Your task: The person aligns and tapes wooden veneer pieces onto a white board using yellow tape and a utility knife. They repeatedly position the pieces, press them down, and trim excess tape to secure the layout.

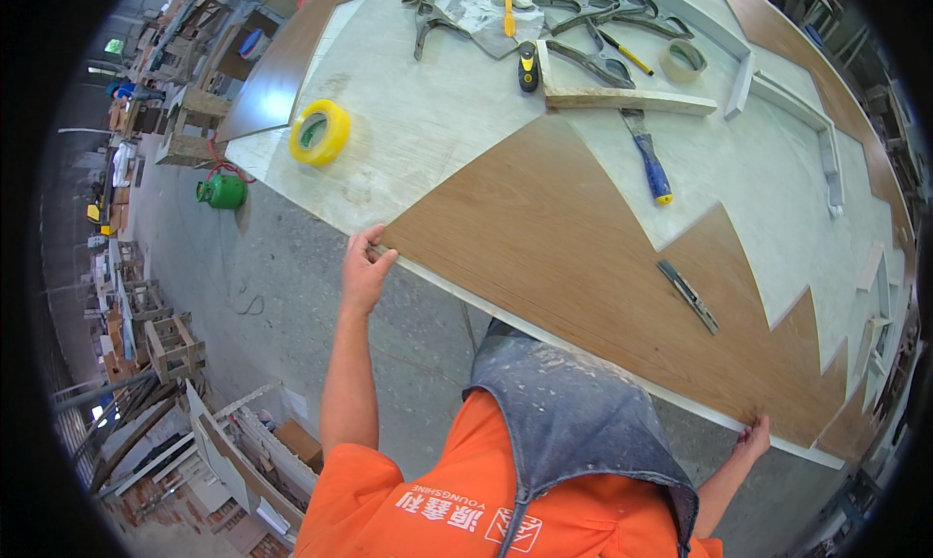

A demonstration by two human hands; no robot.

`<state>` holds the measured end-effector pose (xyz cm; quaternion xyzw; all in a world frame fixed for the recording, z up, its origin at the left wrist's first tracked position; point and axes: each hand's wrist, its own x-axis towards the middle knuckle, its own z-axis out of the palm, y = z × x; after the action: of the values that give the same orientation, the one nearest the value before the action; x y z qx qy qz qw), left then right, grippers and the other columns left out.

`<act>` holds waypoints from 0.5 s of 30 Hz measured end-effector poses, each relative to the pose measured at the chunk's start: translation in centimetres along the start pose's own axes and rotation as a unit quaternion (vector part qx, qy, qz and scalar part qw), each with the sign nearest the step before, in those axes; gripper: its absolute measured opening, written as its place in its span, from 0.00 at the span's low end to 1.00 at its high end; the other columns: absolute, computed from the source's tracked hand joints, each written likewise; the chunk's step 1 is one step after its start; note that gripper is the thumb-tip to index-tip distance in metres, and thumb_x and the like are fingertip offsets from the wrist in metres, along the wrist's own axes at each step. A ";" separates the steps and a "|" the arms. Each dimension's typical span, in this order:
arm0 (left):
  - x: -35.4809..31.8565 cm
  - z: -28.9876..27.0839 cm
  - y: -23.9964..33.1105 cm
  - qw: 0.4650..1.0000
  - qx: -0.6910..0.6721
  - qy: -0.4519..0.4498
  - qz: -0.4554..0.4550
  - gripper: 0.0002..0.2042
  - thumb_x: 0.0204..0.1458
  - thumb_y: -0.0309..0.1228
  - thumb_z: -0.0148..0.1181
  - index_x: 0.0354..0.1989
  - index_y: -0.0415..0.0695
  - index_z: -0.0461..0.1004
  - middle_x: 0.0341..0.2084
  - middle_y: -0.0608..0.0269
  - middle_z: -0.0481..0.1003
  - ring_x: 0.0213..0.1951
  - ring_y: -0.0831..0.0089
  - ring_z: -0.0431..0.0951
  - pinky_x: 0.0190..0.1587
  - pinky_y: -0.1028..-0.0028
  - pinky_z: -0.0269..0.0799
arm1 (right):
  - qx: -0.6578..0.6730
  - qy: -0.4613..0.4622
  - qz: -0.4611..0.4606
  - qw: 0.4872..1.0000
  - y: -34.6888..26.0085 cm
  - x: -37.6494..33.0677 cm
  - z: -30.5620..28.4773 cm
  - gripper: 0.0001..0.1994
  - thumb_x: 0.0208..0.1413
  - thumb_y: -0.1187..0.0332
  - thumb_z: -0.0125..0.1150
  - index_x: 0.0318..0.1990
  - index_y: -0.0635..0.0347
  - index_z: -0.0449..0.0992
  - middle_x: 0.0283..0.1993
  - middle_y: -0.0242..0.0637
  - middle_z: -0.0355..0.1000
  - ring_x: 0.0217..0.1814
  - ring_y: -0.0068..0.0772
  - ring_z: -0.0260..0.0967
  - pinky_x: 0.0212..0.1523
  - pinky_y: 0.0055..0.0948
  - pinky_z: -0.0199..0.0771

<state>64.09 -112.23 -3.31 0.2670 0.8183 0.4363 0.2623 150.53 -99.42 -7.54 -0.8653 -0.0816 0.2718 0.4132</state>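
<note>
A brown wood-grain panel [525,237] with a zigzag far edge lies along the near edge of the white tabletop [389,91]. My left hand [365,271] grips its left corner, thumb and fingers closed at the edge. Far to the right, my right hand [750,440] pinches the same near edge, its fingers partly hidden. On the panel's right half rests a slim utility knife [688,296], touched by neither hand. Beyond the zigzag lies a putty knife [651,164] with a blue handle.
Clear yellow tape [320,132] sits at the table's left. Further back are several spring clamps [593,62], a yellow-black tool [528,67], a pale tape roll [682,60] and an L-shaped strip frame [632,100]. A green gas cylinder [223,191] stands on the floor.
</note>
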 end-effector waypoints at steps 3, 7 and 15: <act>0.1 -0.1 -0.4 1.000 -0.005 0.001 0.005 0.24 0.50 0.22 0.69 0.59 0.40 0.76 0.46 0.66 0.69 0.33 0.81 0.66 0.41 0.78 0.70 | -0.003 0.015 0.005 1.000 -0.4 -0.7 0.5 0.10 0.59 0.59 0.66 0.39 0.55 0.79 0.30 0.24 0.74 0.21 0.17 0.59 0.18 0.18 0.55; 0.1 -0.1 -0.6 1.000 -0.010 0.003 0.012 0.24 0.51 0.22 0.69 0.59 0.40 0.76 0.46 0.66 0.69 0.33 0.82 0.66 0.41 0.78 0.70 | -0.002 0.011 0.003 1.000 -0.3 -0.1 0.4 0.11 0.58 0.59 0.65 0.39 0.56 0.79 0.30 0.25 0.74 0.20 0.17 0.59 0.18 0.19 0.55; 0.0 0.0 -0.4 1.000 -0.023 0.000 0.016 0.25 0.50 0.21 0.69 0.59 0.40 0.76 0.44 0.67 0.67 0.32 0.82 0.65 0.39 0.79 0.69 | -0.003 0.010 0.008 1.000 0.3 2.0 0.0 0.14 0.55 0.55 0.70 0.39 0.54 0.80 0.30 0.26 0.72 0.20 0.19 0.59 0.18 0.21 0.58</act>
<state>63.96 -112.45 -3.65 0.2737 0.8040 0.4589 0.2610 152.23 -98.88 -8.57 -0.8700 -0.0716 0.2660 0.4090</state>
